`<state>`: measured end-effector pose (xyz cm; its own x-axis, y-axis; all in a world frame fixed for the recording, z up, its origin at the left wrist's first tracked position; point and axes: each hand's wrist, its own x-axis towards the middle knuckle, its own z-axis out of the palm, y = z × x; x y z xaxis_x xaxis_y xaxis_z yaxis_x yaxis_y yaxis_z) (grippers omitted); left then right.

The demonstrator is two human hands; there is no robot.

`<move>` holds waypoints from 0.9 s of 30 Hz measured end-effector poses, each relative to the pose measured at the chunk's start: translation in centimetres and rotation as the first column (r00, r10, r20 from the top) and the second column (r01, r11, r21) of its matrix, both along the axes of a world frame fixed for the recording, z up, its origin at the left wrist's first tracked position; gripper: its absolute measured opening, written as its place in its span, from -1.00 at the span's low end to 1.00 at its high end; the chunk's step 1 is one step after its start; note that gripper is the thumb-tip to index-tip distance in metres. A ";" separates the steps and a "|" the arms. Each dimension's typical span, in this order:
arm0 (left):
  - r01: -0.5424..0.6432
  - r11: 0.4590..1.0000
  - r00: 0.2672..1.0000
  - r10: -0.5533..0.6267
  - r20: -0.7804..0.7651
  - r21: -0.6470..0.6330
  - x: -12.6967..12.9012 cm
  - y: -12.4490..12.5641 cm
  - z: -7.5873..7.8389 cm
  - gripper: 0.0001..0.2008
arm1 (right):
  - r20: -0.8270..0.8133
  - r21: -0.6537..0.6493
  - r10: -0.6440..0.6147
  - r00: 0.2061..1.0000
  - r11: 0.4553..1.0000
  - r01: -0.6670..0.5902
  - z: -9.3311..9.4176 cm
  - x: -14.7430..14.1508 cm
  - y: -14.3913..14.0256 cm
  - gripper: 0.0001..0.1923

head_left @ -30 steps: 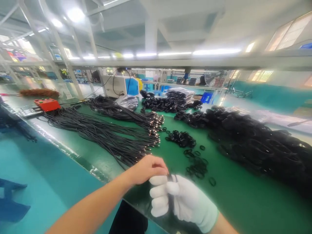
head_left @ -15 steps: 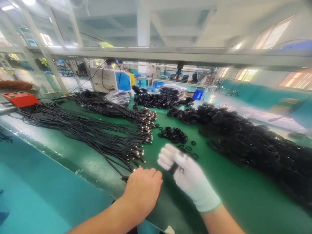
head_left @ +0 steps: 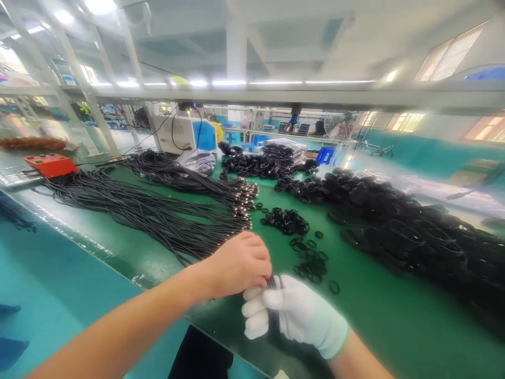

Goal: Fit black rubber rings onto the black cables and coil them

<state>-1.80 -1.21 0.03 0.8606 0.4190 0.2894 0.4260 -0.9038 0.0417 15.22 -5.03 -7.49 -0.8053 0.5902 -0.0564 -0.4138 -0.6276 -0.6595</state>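
Observation:
My bare left hand [head_left: 244,266] is closed, its fingertips pressed at the upper end of a black cable bundle [head_left: 273,318]. Gloved in white, my right hand [head_left: 290,310] wraps round the same bundle, and its dark strands show between the fingers. Whether my left fingers also pinch a small ring is hidden. Just beyond the hands lie loose small black rings [head_left: 311,263] and a denser heap of such rings [head_left: 287,221]. Long black cables [head_left: 150,210] with metal plug ends [head_left: 245,195] stretch out to the left, partly behind my left forearm.
A large pile of coiled black cables [head_left: 394,226] runs along the right of the green tabletop [head_left: 379,316]. At the back stand a white and blue machine [head_left: 185,134], clear plastic bags [head_left: 284,150] and more coils. A red control box [head_left: 51,165] sits far left. A metal beam crosses above.
My left hand has moved up and right from the cable ends to the bundle. My right hand has come lower, uncovering loose rings. The view has shifted slightly.

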 end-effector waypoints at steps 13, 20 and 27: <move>-0.056 0.884 0.998 0.062 -0.001 -0.463 -0.3 1.3 -0.2 -0.89 | 0.035 -0.085 -0.074 0.997 0.993 0.077 -1.0 -0.2 -0.1 -0.73; -0.019 0.512 0.866 0.438 0.242 -0.859 -0.4 -0.2 -3.1 -0.89 | -0.033 -0.104 -0.069 0.997 0.992 0.065 0.1 -0.4 -0.4 -0.69; 0.089 0.485 0.739 0.554 0.384 -0.870 -1.5 -2.6 -3.9 -0.92 | 0.101 -0.024 -0.019 0.995 0.999 0.022 0.6 -1.4 -0.5 -0.64</move>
